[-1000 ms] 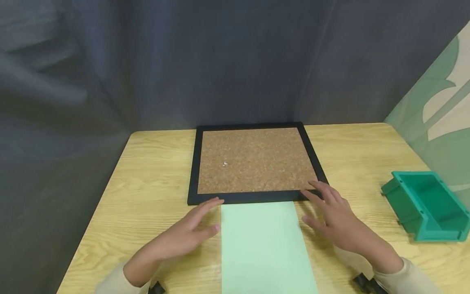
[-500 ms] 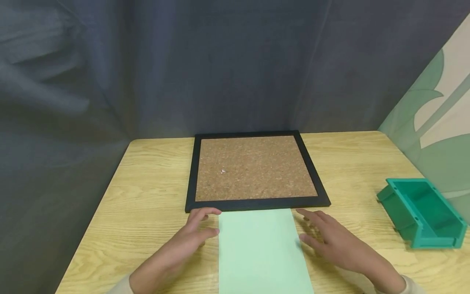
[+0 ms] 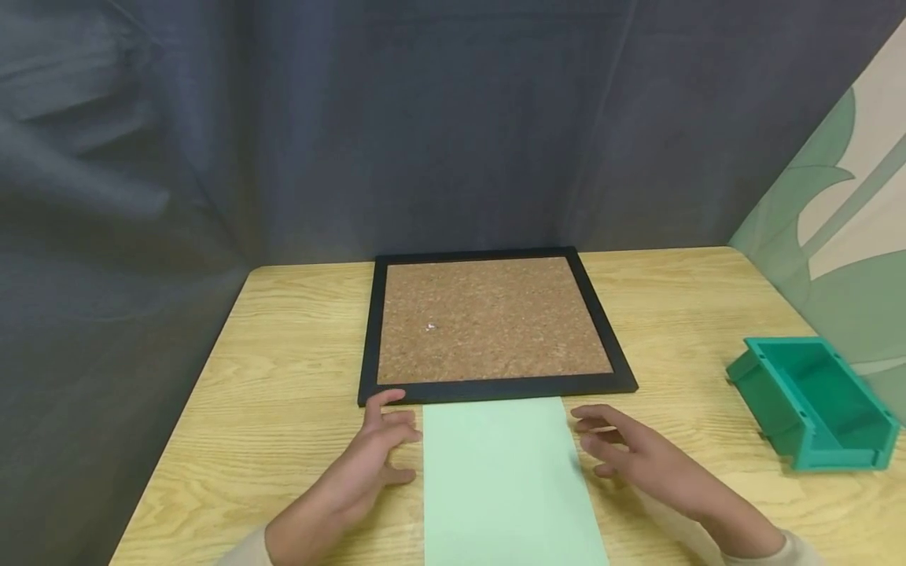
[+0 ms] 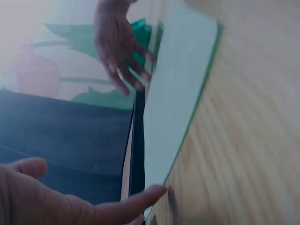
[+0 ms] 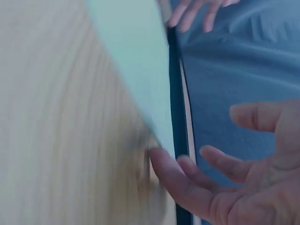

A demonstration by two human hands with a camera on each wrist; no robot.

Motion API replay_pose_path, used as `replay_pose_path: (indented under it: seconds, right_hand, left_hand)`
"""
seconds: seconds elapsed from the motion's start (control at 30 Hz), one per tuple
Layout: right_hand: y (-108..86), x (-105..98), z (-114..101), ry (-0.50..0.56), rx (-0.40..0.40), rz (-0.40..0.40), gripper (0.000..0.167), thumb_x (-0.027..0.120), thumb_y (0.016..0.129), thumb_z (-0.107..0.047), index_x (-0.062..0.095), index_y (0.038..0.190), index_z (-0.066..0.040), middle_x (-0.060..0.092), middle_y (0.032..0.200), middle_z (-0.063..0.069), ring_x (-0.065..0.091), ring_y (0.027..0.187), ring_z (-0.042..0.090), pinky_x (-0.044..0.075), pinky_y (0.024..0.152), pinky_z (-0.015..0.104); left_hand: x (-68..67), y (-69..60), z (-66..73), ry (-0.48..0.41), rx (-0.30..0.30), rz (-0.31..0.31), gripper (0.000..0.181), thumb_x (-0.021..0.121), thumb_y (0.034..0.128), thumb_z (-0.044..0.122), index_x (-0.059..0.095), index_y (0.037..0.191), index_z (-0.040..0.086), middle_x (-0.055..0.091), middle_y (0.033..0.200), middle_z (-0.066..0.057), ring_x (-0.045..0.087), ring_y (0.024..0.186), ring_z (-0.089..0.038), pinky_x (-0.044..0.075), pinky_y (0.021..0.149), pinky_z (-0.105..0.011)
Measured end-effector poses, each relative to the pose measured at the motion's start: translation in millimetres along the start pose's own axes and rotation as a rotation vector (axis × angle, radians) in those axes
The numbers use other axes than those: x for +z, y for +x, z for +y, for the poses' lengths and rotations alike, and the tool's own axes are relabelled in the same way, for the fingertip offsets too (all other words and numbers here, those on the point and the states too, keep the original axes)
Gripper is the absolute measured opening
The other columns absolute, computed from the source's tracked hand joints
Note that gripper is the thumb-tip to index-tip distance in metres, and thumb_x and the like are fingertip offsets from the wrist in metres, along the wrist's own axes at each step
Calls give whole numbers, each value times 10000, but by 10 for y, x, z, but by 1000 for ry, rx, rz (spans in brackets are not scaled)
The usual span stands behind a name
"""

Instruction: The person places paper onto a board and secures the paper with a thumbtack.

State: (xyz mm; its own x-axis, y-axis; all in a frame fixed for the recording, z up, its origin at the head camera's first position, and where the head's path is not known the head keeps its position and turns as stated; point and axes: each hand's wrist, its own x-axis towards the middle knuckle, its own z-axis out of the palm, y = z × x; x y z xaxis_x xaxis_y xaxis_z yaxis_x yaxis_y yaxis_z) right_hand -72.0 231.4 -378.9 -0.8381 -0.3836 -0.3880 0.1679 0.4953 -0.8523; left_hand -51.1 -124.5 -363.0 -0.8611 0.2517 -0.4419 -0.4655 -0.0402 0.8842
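Where the worktop (image 3: 283, 377) meets a dark grey curtain (image 3: 425, 126) at its far edge, a cork board (image 3: 495, 314) in a black frame (image 3: 510, 389) lies flat, about midway between the far left and far right corners. On the left part of the cork shows 1 whitish mark (image 3: 432, 326), too small to identify. Near the worktop's right edge sits a green bin (image 3: 767, 405), its lower side facing the near edge, well apart from the board. Beyond the right edge hangs or stands a backdrop (image 3: 863, 306) with pale green leaf shapes; the curtain also runs along the left edge.

Directly in front of the board lies a sheet (image 3: 502, 479), pale green and plain, stretching toward the worktop's near edge and out of the head view. The frame bars its far end; whether the 2 touch, I cannot tell. Just beside the sheet's left side is the left hand (image 3: 364, 468), and just beside its right side the right hand (image 3: 626, 452). Each hand has its fingers spread and loosely bent; whether any fingertip touches the sheet cannot be told. In the head view, 1 left fingertip overlaps the frame's near side.
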Motion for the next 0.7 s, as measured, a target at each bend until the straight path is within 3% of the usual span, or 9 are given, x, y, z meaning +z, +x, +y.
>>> replay_pose_path:
  seconds: [0.1, 0.23, 0.37, 0.7]
  right_hand:
    - [-15, -5, 4, 146, 55, -18, 623, 526, 1037, -332, 302, 1506, 11, 367, 1521, 260, 463, 1359, 397, 560, 933, 407]
    - [-26, -15, 14, 242, 76, -38, 651, 511, 1042, -323, 255, 1515, 43, 303, 1552, 273, 434, 1394, 375, 539, 981, 420]
    - [-12, -5, 30, 288, 76, -66, 658, 510, 1042, -311, 242, 1513, 62, 288, 1552, 284, 470, 1367, 326, 531, 997, 404]
    - [13, 47, 56, 321, 65, -62, 635, 513, 1040, -306, 265, 1503, 50, 311, 1539, 248, 466, 1347, 257, 529, 998, 376]
  left_hand:
    - [8, -15, -20, -51, -46, 3, 777, 523, 936, 171, 32, 1537, 137, 153, 1520, -294, 189, 1447, -507, 356, 1025, -723]
    - [-14, -33, -21, -89, -84, -2, 824, 492, 941, 187, -30, 1573, 98, 165, 1549, -317, 244, 1446, -500, 422, 1001, -675]
    - [-27, -23, -9, -110, -77, 12, 802, 483, 952, 189, -17, 1574, 113, 198, 1537, -299, 299, 1435, -471, 470, 966, -636]
    - [-16, -13, -30, -148, -43, 51, 736, 487, 948, 165, 53, 1541, 128, 215, 1497, -275, 266, 1440, -474, 433, 957, -711]
